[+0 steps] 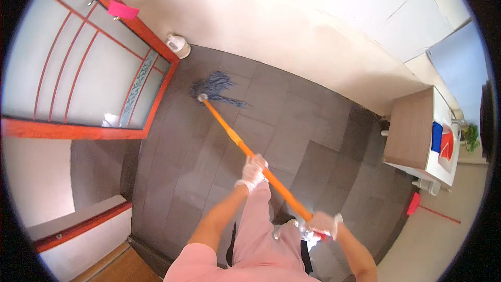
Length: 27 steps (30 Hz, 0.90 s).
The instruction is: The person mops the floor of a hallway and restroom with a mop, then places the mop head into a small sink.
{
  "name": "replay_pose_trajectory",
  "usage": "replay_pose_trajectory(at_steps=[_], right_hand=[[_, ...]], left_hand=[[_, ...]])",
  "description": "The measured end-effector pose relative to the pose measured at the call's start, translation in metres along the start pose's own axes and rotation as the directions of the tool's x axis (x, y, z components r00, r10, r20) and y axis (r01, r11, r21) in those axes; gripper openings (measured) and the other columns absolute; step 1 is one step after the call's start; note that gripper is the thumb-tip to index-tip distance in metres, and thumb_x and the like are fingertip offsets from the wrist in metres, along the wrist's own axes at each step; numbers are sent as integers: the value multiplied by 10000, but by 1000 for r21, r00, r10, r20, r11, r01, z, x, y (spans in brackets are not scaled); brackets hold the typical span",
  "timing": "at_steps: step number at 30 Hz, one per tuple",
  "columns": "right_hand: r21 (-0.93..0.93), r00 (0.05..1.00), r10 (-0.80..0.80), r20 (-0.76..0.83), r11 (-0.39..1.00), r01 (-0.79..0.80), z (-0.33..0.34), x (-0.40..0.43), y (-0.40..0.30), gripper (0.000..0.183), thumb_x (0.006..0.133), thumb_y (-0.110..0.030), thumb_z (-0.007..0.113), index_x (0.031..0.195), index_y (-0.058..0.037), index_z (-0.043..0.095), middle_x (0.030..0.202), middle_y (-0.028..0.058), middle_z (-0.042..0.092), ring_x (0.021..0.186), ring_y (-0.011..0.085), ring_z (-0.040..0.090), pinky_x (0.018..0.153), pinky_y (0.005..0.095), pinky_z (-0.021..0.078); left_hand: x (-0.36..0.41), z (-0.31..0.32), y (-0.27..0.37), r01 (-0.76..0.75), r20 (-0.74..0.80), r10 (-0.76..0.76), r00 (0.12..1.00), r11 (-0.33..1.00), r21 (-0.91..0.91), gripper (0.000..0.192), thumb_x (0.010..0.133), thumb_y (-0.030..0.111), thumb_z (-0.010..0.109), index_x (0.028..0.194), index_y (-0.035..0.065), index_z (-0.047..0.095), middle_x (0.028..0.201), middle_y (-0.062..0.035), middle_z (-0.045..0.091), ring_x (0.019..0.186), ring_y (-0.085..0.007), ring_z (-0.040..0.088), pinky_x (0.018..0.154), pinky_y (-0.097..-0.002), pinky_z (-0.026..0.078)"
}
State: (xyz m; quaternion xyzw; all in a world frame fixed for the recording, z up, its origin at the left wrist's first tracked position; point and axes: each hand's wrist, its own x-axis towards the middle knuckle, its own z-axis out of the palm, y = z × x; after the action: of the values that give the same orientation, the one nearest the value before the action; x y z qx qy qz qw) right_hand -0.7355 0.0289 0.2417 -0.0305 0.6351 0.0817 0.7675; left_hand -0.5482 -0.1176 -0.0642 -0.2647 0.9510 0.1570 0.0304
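Note:
A string mop with dark blue strands (217,88) lies spread on the grey tiled floor (250,125), near the foot of the red-framed door. Its orange handle (223,123) slants down to the right towards my body. My left hand (254,170), in a clear thin glove, is closed around the middle of the handle. Lower right, my right hand (321,224), gloved likewise, grips the handle's upper end. Something red and a shiny spot show just below the right hand; I cannot tell what they are.
A glass door with a red frame (158,102) stands at the left. A white plastic jug (179,46) is in the corner by the wall. On the right, a wall-mounted washbasin cabinet (409,127) carries a blue cloth (437,137) and a red item (447,145). A doorway opens lower left.

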Motion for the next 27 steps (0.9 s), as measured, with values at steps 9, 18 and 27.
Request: replay_pose_trajectory(at_steps=[9, 18, 27], right_hand=[[111, 933, -296, -206, 940, 323, -82, 42, -93, 342, 797, -261, 649, 993, 0, 547, 677, 57, 569, 413, 115, 492, 337, 274, 355], [565, 919, -308, -244, 726, 393, -22, 75, -4, 372, 804, -341, 679, 909, -12, 541, 646, 38, 530, 394, 93, 434, 343, 246, 329], [780, 937, -92, -337, 531, 332, 29, 20, 118, 314, 825, -329, 657, 861, -29, 570, 566, -8, 482, 419, 79, 428, 365, 236, 301]], left_hand=[[134, -14, -100, 237, 144, -223, 964, 967, -92, 194, 783, 173, 607, 971, 219, 622, 1233, -29, 526, 1271, -295, 376, 1018, -565, 276], [156, -22, -30, -178, 490, 64, 870, 965, 191, 248, 825, 117, 567, 1058, 171, 631, 1202, -52, 543, 1284, -278, 377, 1014, -510, 343], [125, 9, 134, -450, 438, 410, 800, 893, -16, 258, 748, 25, 593, 997, 63, 646, 1083, -106, 594, 1218, -292, 434, 950, -486, 403]])
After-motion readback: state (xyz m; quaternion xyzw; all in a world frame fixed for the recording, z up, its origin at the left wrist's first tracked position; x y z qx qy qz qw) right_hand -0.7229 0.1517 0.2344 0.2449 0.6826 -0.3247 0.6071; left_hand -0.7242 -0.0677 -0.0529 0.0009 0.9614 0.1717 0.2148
